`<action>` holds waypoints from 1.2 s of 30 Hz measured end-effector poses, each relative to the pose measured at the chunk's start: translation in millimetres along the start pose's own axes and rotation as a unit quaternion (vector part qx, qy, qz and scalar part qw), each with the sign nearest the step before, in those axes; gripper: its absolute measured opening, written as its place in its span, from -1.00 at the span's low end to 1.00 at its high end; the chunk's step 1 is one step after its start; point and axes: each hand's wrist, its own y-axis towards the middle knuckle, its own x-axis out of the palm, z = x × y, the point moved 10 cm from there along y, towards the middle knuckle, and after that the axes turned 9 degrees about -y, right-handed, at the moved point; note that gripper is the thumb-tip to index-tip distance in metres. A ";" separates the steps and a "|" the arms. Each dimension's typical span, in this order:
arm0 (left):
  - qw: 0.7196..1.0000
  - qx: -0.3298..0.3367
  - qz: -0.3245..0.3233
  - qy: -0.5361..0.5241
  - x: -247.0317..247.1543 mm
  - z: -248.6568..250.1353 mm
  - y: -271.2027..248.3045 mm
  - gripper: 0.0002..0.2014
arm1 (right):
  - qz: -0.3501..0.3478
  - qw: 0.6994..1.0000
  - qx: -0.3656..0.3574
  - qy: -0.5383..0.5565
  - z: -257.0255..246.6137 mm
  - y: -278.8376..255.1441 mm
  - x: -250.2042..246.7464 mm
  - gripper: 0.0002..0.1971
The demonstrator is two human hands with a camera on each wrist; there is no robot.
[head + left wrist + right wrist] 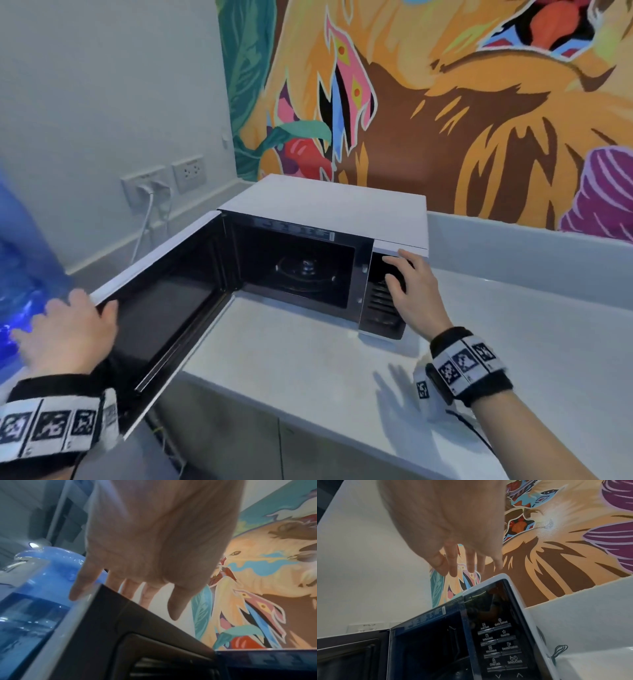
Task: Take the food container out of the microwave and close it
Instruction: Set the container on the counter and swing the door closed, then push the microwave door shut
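A white microwave (pixel 325 205) stands on the counter with its door (pixel 164 308) swung wide to the left. Inside the dark cavity only the glass turntable (pixel 308 270) shows; no food container appears in any view. My left hand (pixel 68 318) rests at the door's free top corner, with the thumb over the inner face and straight fingers (pixel 130 588) reaching past the door's edge. My right hand (pixel 400 274) hovers with straight fingers (pixel 453 566) at the top of the black control panel (pixel 500 642); whether it touches the panel I cannot tell. Neither hand holds anything.
A large blue water bottle (pixel 20 257) stands just left of the open door. Wall sockets with a white plug (pixel 150 185) are behind it. The pale counter (pixel 308 359) runs in front and to the right, with a thin black cable (pixel 558 651) beside the microwave.
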 end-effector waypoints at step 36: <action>0.838 0.286 -0.353 -0.303 199.6 341.2 -178.3 -0.53 | 0.079 0.987 0.043 -0.130 -11.5 48.3 34.5 -0.70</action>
